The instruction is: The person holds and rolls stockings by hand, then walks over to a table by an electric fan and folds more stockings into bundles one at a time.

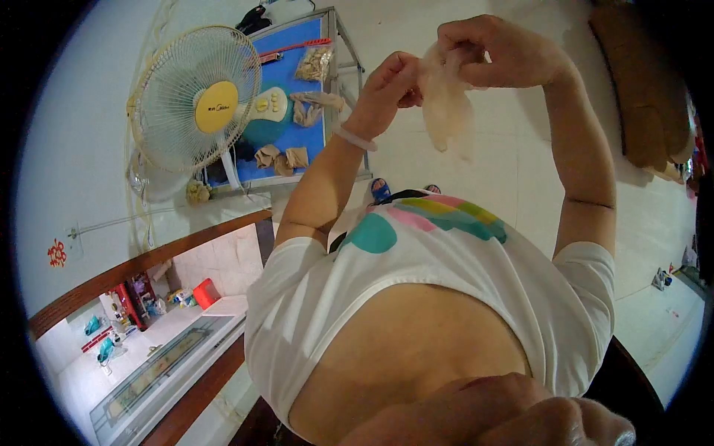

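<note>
A thin, sheer beige fabric piece hangs between my two raised hands at the top centre. My left hand pinches its left edge with bent fingers; a pale bracelet is round that wrist. My right hand has thumb and fingers curled on the fabric's upper right part. The lower end of the fabric hangs free above the pale floor. More beige fabric pieces lie on the blue tabletop at the left, and another lies near its edge.
A yellow and white fan stands on the table, with a clear bag and a red stick behind it. Brown padded furniture is at the right. A wood-framed doorway is at lower left.
</note>
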The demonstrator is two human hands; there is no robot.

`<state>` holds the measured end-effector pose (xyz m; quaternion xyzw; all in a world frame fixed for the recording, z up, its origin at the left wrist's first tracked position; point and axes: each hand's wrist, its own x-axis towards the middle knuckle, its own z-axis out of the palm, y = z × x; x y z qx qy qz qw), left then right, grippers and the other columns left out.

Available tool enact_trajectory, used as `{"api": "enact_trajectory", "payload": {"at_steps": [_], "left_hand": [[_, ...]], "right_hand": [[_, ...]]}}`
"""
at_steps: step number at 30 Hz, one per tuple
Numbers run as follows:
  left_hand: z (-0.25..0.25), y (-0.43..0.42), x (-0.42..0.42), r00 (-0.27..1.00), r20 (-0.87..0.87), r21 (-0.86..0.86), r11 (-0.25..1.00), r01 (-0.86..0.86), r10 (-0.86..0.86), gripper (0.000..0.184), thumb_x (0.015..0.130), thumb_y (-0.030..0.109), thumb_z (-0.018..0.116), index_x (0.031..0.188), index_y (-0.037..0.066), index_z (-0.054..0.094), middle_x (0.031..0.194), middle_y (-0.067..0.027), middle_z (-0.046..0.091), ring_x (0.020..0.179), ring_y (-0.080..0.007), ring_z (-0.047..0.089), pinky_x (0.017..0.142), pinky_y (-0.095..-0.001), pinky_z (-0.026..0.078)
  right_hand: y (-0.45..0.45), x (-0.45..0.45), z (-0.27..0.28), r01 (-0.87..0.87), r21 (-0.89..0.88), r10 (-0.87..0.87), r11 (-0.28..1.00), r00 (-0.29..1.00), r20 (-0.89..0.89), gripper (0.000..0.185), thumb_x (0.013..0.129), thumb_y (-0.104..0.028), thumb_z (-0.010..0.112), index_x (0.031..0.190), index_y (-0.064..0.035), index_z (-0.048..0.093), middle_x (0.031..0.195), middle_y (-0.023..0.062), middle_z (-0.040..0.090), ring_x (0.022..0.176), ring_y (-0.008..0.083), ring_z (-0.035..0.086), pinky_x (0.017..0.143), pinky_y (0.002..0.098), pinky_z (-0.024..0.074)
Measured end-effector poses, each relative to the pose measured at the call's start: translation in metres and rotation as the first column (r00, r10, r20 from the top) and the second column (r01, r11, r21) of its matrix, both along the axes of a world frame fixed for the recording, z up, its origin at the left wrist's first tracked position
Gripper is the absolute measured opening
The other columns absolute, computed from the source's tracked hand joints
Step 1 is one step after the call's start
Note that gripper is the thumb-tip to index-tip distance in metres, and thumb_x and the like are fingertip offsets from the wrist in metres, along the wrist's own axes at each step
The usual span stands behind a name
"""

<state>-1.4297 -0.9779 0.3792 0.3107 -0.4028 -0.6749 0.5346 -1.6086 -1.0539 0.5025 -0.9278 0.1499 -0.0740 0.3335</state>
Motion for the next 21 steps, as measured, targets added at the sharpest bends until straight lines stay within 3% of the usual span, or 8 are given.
{"api": "enact_trajectory", "payload": {"at_steps": [1, 4, 7, 10, 14, 17, 20, 21], "left_hand": [[0.002, 0.0, -0.001, 0.999, -0.044, 0.019, 1.0, -0.012, 0.012, 0.02, 0.083, 0.019, 0.057, 0.098, 0.008, 0.051, 0.077, 0.0007, 0.054, 0.064, -0.0059, 0.046, 0.056, -0.0186, 0.037], [0.004, 0.0, -0.005, 0.999, 0.054, -0.237, 0.971, 0.01, 0.003, 0.027, 0.081, 0.017, 0.058, 0.104, 0.006, 0.05, 0.086, -0.0012, 0.054, 0.077, -0.0089, 0.049, 0.071, -0.0224, 0.042], [0.009, 0.003, -0.011, 0.969, 0.228, -0.251, 0.967, -0.033, 0.092, 0.033, 0.078, 0.014, 0.059, 0.108, 0.003, 0.049, 0.093, -0.003, 0.055, 0.089, -0.0112, 0.049, 0.081, -0.0266, 0.041], [-0.003, 0.001, -0.016, 0.973, 0.212, -0.236, 0.971, -0.037, 0.088, 0.028, 0.078, 0.012, 0.059, 0.103, 0.001, 0.052, 0.092, -0.0029, 0.057, 0.086, -0.0108, 0.051, 0.079, -0.0257, 0.042], [-0.006, 0.001, -0.014, 0.997, 0.051, -0.075, 0.995, -0.061, 0.064, 0.02, 0.08, 0.009, 0.056, 0.097, 0.0, 0.056, 0.087, -0.0021, 0.058, 0.079, -0.0088, 0.052, 0.073, -0.022, 0.042], [-0.002, 0.005, -0.007, 0.999, -0.012, 0.008, 0.999, -0.038, 0.038, 0.018, 0.081, 0.009, 0.053, 0.096, 0.0, 0.056, 0.084, -0.0014, 0.058, 0.076, -0.0069, 0.052, 0.068, -0.0197, 0.042], [0.004, 0.005, -0.001, 0.999, -0.033, -0.006, 1.0, -0.004, 0.004, 0.019, 0.082, 0.009, 0.051, 0.098, 0.0, 0.056, 0.085, -0.001, 0.057, 0.076, -0.0055, 0.051, 0.065, -0.0182, 0.041], [0.009, 0.006, -0.002, 0.999, -0.028, -0.016, 0.999, -0.037, 0.037, 0.019, 0.083, 0.009, 0.05, 0.098, 0.0, 0.056, 0.085, -0.0007, 0.057, 0.075, -0.0052, 0.051, 0.065, -0.0177, 0.041]], "right_hand": [[0.0, 0.001, -0.004, -0.016, -0.034, 0.017, 0.999, 0.999, 0.029, 0.013, 0.069, -0.009, 0.052, 0.08, -0.0037, 0.051, 0.07, 0.0073, 0.054, 0.061, 0.0141, 0.055, 0.054, 0.0223, 0.0476], [0.002, 0.006, -0.003, 0.019, -0.045, -0.02, 0.999, 1.0, -0.013, 0.016, 0.07, -0.009, 0.053, 0.085, -0.0036, 0.051, 0.075, 0.0095, 0.057, 0.064, 0.0179, 0.059, 0.056, 0.0232, 0.0495], [0.009, 0.01, -0.006, 0.069, -0.121, -0.068, 0.99, 0.998, 0.015, 0.021, 0.071, -0.006, 0.053, 0.092, -0.004, 0.051, 0.077, 0.0103, 0.059, 0.064, 0.0197, 0.06, 0.057, 0.024, 0.0501], [0.014, 0.013, 0.0, 0.089, -0.158, -0.094, 0.983, 0.995, -0.023, 0.027, 0.072, -0.003, 0.05, 0.099, -0.0052, 0.051, 0.078, 0.0112, 0.059, 0.062, 0.0203, 0.06, 0.057, 0.025, 0.0502], [0.008, 0.012, 0.007, 0.154, -0.108, -0.169, 0.982, 0.974, -0.152, 0.028, 0.077, -0.006, 0.051, 0.105, -0.0069, 0.052, 0.085, 0.0111, 0.06, 0.07, 0.0189, 0.06, 0.061, 0.0264, 0.05], [-0.004, 0.002, 0.009, 0.148, 0.019, -0.148, 0.989, 0.989, -0.006, 0.025, 0.083, -0.011, 0.054, 0.106, -0.0019, 0.052, 0.088, 0.0099, 0.058, 0.075, 0.0194, 0.058, 0.065, 0.0304, 0.0477], [-0.024, -0.012, -0.024, 0.35, -0.096, -0.353, 0.932, 0.936, -0.013, 0.021, 0.08, -0.012, 0.057, 0.099, -0.0016, 0.056, 0.081, 0.0088, 0.059, 0.069, 0.0165, 0.056, 0.061, 0.0291, 0.0457], [-0.025, -0.017, -0.037, 0.392, -0.139, -0.382, 0.909, 0.919, 0.093, 0.023, 0.08, -0.012, 0.057, 0.101, -0.003, 0.055, 0.086, 0.0087, 0.059, 0.074, 0.0168, 0.056, 0.064, 0.0286, 0.0464]]}}
